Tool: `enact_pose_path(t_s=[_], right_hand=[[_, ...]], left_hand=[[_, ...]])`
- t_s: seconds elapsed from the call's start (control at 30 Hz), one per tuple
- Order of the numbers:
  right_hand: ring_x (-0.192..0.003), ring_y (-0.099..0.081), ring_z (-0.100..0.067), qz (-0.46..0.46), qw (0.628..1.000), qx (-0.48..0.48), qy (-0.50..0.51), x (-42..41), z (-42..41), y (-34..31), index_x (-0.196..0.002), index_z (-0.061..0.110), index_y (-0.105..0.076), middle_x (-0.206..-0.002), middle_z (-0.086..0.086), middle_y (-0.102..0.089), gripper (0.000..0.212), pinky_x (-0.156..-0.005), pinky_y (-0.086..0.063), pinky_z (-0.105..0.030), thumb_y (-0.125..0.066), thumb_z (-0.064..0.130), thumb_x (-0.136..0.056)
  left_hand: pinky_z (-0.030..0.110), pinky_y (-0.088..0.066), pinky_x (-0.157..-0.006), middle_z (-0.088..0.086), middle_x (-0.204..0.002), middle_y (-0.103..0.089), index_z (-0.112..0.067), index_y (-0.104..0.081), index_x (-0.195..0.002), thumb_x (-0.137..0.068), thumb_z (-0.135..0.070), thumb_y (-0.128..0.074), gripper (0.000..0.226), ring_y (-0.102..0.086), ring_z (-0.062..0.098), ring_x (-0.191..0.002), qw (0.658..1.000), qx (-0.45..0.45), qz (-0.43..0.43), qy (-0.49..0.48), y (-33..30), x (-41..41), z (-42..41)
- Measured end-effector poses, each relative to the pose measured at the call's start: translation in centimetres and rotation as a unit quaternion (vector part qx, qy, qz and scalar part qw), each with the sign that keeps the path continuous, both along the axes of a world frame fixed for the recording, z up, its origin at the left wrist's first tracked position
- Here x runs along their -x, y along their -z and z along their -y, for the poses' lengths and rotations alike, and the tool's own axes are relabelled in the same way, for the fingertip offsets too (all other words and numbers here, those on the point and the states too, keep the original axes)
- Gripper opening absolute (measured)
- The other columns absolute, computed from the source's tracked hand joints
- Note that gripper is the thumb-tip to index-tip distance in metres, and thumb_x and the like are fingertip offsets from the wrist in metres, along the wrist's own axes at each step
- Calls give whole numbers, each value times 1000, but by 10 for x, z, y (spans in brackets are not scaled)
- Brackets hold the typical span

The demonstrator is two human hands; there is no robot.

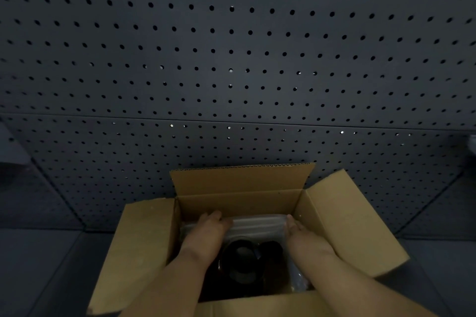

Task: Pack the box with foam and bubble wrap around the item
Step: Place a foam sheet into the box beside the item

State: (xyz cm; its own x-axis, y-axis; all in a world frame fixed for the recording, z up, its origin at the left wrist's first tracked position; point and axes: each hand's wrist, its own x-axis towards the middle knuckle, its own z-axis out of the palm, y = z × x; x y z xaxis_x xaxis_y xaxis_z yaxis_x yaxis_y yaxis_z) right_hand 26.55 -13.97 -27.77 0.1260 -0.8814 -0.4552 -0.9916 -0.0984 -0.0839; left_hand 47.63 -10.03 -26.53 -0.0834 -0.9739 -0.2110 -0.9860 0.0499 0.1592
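A brown cardboard box (342, 224) sits open in the lower middle of the frame, its four flaps folded outward: one standing up at the back, one spread to the left, one spread to the right, and the near one at the bottom edge of the picture. Both of the person's bare forearms come up from the bottom of the frame and reach down into it.

The left hand (208, 226) lies inside the box toward its left wall, palm down, with the fingers (215, 215) stretched forward and resting on the left end of a strip of clear bubble wrap (260, 222). The right hand (300, 230) is near the right wall, fingers fairly straight, its fingertips against the right end of the same strip. Neither hand seems to be curled round the wrap; they look to be pressing or steadying it, though the dim light makes the thumbs hard to see.

The bubble wrap runs across the box between the two hands, close to the back wall. More clear wrap (298, 278) shows along the right inner wall, lower down beside the right forearm.

Below the strip, in the middle of the box and between the forearms, lies a dark, shiny item (242, 260) with rounded shapes; what it is I cannot tell in the shadow.

Behind the box, a dark grey pegboard wall (231, 59) fills the upper part of the frame, and the box rests on a dark table (51, 265).
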Motion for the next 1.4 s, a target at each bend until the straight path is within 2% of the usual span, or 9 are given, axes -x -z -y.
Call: enact_pose_path(t_s=[0.07, 0.23, 0.4, 0.57, 0.67, 0.93, 1.1, 1.2, 1.4], right_hand=[[-145, -24, -19, -21, 1000, 14, -11, -3, 1, 0, -150, 1, 14, -161, -7, 10, 64, -115, -31, -35, -27, 3, -100], [-149, -5, -21, -69, 994, 17, -81, 2, -3, -3, -150, -4, 5, -159, -12, 18, 56, -118, -26, -35, -22, -2, -101], [-145, -25, -18, -17, 999, 3, -44, 3, 1, 5, -150, -1, 11, -160, -9, 17, 58, -115, -31, -34, -17, -2, -99], [-150, 1, -20, 6, 1000, 4, -16, 0, 0, 6, -151, 1, 8, -160, -6, 17, 58, -120, -21, -33, -17, -5, -99], [-150, -5, -22, 27, 1000, -11, -8, -1, 2, 7, -153, 7, -3, -162, -4, 4, 57, -121, -15, -34, -27, 6, -101], [-149, 5, -24, -26, 999, 30, -36, -2, -7, 7, -148, -6, 13, -159, -16, 17, 56, -122, -11, -30, -15, -3, -100], [-150, 5, -23, 5, 999, 32, -38, -2, -14, 12, -150, -1, 8, -156, 2, 15, 55, -122, -11, -31, -14, -2, -100], [-150, 6, -22, -15, 999, 38, -35, -3, -17, 13, -149, -3, 12, -159, -10, 18, 57, -121, -15, -32, -11, -9, -97], [-149, 6, -23, -49, 997, 21, -48, -5, -14, 10, -148, -4, 12, -159, -13, 17, 57, -122, -14, -34, -15, -7, -98]], left_hand=[[32, -33, -105, 8, -139, -38, -24, -36, -143, -97, -9, -40, 49, -35, 29, -129, 1000, -4, -7, 2, 1, -1, 1], [32, -31, -109, 10, -142, -34, -23, -33, -146, -98, -7, -38, 50, -32, 30, -132, 1000, -19, -7, 2, 1, -2, 0], [36, -40, -101, 9, -141, -33, -21, -29, -147, -93, -3, -41, 58, -36, 29, -125, 1000, -1, 28, 11, 0, 2, -6], [38, -42, -101, 9, -144, -32, -21, -21, -150, -93, 1, -41, 65, -35, 30, -125, 999, -11, 43, 12, 4, 2, -6], [38, -36, -106, 9, -147, -29, -22, -20, -151, -93, 2, -41, 66, -31, 33, -131, 998, -29, 50, 19, 7, 0, -2], [39, -33, -109, 10, -151, -25, -25, -21, -151, -92, 7, -42, 70, -27, 37, -136, 996, -32, 66, 59, 12, -11, 5], [41, -33, -111, 9, -151, -24, -26, -22, -150, -94, 2, -41, 65, -26, 36, -137, 995, -38, 58, 78, 14, -18, 8], [41, -36, -109, 10, -148, -27, -25, -22, -150, -93, 2, -41, 66, -30, 34, -132, 993, -24, 63, 93, 12, -19, 9], [40, -39, -106, 9, -145, -30, -22, -21, -150, -95, 0, -41, 63, -33, 31, -128, 994, -10, 56, 94, 14, -17, 6]])
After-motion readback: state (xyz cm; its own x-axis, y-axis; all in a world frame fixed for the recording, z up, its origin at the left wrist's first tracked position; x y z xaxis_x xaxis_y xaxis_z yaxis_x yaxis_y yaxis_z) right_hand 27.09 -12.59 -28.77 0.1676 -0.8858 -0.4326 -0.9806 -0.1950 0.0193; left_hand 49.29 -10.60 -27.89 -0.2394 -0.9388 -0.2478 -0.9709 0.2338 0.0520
